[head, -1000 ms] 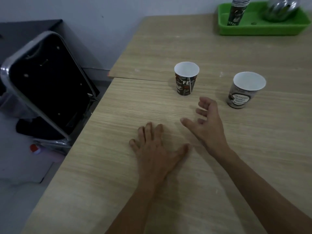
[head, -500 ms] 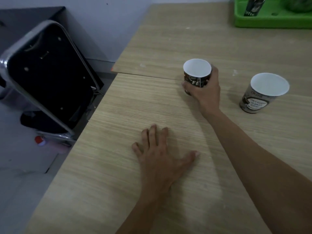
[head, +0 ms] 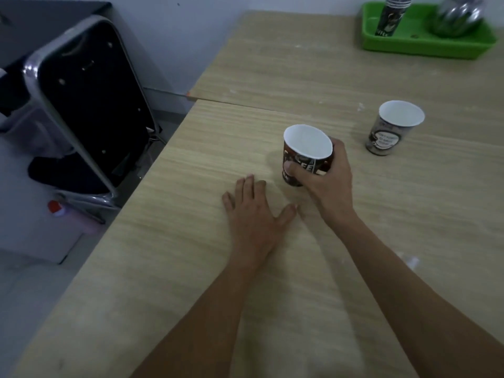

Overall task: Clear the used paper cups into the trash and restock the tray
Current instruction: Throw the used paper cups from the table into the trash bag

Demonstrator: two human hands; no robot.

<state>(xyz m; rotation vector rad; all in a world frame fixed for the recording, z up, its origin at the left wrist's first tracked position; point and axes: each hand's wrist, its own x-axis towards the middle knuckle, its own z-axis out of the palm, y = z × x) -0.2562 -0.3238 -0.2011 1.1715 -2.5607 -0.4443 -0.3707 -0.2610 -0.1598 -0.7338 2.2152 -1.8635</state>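
Dark brown printed paper cup [head: 305,162] now sits closer in than 0.5 s ago. Left hand [head: 256,219] lies flat, fingers spread, on light wooden table [head: 191,268], near-left of that cup. Right hand [head: 327,184] is wrapped round it. Grey printed paper cup [head: 392,129] stands far-right of it; green plastic tray [head: 425,47] further beyond.

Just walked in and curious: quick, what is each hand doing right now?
Left hand: open, flat on the table, holding nothing.
Right hand: closed around the dark paper cup.
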